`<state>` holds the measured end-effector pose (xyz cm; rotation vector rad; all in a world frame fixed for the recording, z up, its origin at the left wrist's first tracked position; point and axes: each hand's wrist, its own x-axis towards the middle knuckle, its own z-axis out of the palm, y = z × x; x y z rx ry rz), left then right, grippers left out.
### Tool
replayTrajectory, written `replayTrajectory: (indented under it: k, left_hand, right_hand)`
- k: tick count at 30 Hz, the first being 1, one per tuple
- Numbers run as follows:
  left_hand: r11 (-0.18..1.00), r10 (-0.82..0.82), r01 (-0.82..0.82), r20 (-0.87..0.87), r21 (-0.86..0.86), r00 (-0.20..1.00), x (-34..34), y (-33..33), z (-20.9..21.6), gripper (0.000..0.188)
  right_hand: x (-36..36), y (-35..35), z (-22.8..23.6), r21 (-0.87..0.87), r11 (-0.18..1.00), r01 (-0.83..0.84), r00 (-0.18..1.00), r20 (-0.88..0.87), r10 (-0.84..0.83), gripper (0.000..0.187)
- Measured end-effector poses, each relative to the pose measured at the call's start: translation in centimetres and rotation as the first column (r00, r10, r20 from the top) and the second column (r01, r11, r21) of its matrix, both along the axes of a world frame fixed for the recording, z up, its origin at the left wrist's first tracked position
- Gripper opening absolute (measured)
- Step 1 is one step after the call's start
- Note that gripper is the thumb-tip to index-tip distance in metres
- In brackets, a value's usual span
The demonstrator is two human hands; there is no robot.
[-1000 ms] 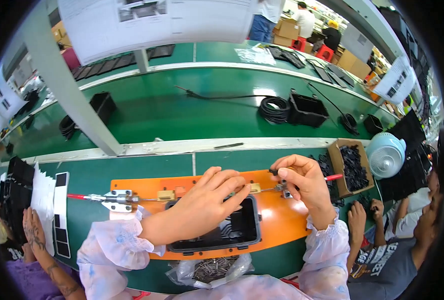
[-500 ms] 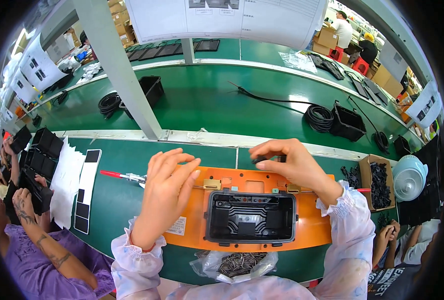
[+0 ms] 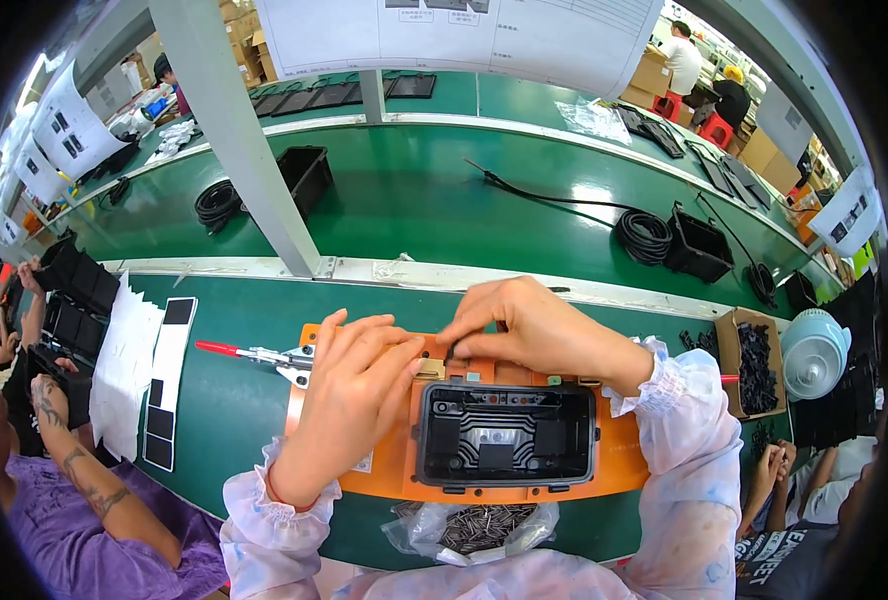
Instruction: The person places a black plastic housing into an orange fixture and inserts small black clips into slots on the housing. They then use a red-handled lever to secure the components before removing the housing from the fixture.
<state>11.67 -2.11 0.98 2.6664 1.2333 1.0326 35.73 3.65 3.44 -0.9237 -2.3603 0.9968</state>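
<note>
An open black plastic box [image 3: 509, 468] sits in an orange fixture plate [image 3: 619, 440]. My right hand [image 3: 539, 325] is at the plate's far edge, thumb and fingers pinching a small black part [image 3: 451, 352], mostly hidden by the fingertips. Beside it my left hand [image 3: 349, 400] is over the plate's left side, fingers stretched out and holding nothing that I can see. Its fingertips come close to a brass-coloured block [image 3: 431, 369] and to the right fingertips. A toggle clamp with a red handle [image 3: 219, 348] lies left of my left hand.
Near me lies a plastic bag of screws [image 3: 484, 528]. To the right stand a carton of black parts [image 3: 757, 365] and a pale blue fan [image 3: 814, 355]. White sheets [image 3: 124, 370] lie left, beside a co-worker in purple [image 3: 84, 530]. Coiled black cable [image 3: 644, 235] lies on the far bench.
My right hand has moved left and slightly nearer with the small black part, down to the plate's far edge. My left hand has shifted slightly right, bringing its fingertips close to it.
</note>
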Motion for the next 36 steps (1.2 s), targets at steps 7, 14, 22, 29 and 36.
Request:
replayTrajectory:
  k: [7,14,22,29,36]
  left_hand:
    - [1.0,0.004,-0.004,0.002,0.006,1.0,0.1,-0.1,0.1,0.015]
    - [1.0,-0.01,0.01,-0.006,0.012,1.0,0.3,-0.3,0.2,0.016]
    - [1.0,-0.019,0.019,-0.002,-0.003,1.0,0.3,-0.4,0.3,0.017]
    - [1.0,-0.014,0.014,-0.009,0.0,1.0,0.2,-0.4,0.4,0.017]
    - [0.999,-0.032,0.032,-0.002,-0.01,0.999,0.2,-0.5,0.3,0.018]
  right_hand:
    - [-0.2,-0.6,0.8,0.034,0.982,0.185,0.983,0.009,-0.186,0.016]
    - [-0.2,-0.6,-0.3,-0.289,0.943,0.162,0.982,-0.048,-0.184,0.014]
    - [-0.5,-1.8,-0.7,-0.052,0.997,0.051,0.996,-0.066,-0.054,0.013]
    - [-0.1,-1.1,-1.3,-0.006,0.975,0.224,0.952,-0.214,-0.22,0.011]
    - [-1.0,-2.4,-0.9,-0.375,0.911,0.173,0.962,-0.132,-0.237,0.011]
